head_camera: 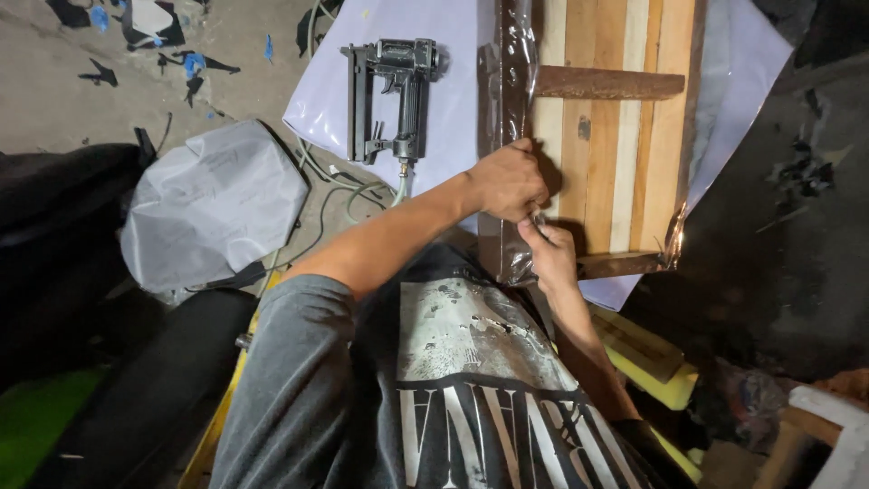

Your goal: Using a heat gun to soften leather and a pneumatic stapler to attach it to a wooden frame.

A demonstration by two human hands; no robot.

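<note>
The person's left hand (509,181) is closed in a fist on the wrapped left edge of a wooden slat panel (615,136), pressing the shiny dark film (507,100) against the wood. The right hand (550,254) sits just below it, fingers pinched shut on something small and thin at the same edge; what it is cannot be told. Both hands meet near the panel's lower left corner, so the panel stretches away above and to the right of them. Two dark crossbars run across the slats, one near the top and one at the bottom edge. The panel rests on a white sheet (434,118) that shows on both sides of it. A black pneumatic stapler (394,100) lies on that sheet to the left of the panel, apart from the hands, with its hose trailing under the left forearm. A grey cover (213,204) lies farther left on the floor.
</note>
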